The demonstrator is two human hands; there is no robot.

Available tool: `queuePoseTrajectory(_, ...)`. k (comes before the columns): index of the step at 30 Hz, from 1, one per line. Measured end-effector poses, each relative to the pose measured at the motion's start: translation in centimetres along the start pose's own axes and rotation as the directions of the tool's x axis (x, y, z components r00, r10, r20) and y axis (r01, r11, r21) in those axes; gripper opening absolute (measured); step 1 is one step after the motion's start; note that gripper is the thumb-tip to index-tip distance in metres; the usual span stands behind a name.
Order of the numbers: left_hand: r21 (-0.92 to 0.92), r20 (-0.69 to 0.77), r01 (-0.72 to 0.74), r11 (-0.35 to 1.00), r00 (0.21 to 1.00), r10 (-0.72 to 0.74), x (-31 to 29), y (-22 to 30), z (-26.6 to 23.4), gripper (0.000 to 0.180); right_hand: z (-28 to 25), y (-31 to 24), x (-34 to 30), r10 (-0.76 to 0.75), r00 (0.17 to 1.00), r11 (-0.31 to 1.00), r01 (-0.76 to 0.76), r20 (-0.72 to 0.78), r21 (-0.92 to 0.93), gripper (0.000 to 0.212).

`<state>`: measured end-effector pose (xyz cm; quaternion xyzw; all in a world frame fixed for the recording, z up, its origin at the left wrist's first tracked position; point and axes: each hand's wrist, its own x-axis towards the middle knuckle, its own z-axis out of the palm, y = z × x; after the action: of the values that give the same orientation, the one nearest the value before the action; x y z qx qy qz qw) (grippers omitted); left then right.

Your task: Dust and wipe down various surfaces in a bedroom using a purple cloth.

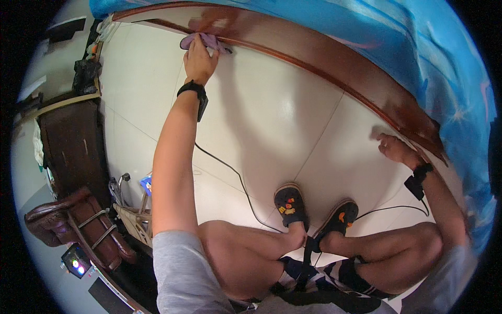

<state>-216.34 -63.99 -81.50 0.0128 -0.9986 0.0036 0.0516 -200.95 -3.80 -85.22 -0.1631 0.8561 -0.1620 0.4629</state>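
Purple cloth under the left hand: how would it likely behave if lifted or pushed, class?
The purple cloth likely sags when lifted: it looks soft and rumpled under the left hand. It is probably light, since little material shows. Pushed, it may bunch rather than roll, as it lies loosely crumpled.

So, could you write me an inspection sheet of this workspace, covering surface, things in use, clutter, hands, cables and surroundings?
Surface: pale tiled floor, with thin joint lines and shadows.
Things in use: purple cloth at the lower edge of a brown wooden panel.
Clutter: small blue item at left, kind unclear.
Hands: left hand on the cloth; right hand near the panel, nothing visible in it.
Cables: black cable by the left forearm; another at the right wrist.
Surroundings: blue fabric above the panel; brown chair at left.
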Motion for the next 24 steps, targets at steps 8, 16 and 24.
queuePoseTrajectory(8, -0.227, 0.138, 0.338, 0.913, 0.940, -0.313, 2.5, 0.1, 1.1, 0.053, -0.8, -1.9, -0.7, 0.062, 0.998, 0.996, -0.061, -0.016, 0.073, 0.026)
queuePoseTrajectory(16, -0.643, 0.757, 0.761, 0.086, 0.649, -0.083, -3.4, 13.2, 1.0, 0.043, -0.9, -1.5, -0.5, 0.033, 0.999, 0.996, -0.034, 0.009, 0.083, 0.027)
queuePoseTrajectory(24, -0.713, 0.569, 0.660, 0.235, 0.741, -0.357, -1.1, 7.7, 2.4, 0.040, -2.2, -4.4, -0.3, 0.022, 1.000, 0.999, -0.023, 0.020, 0.024, 0.030)
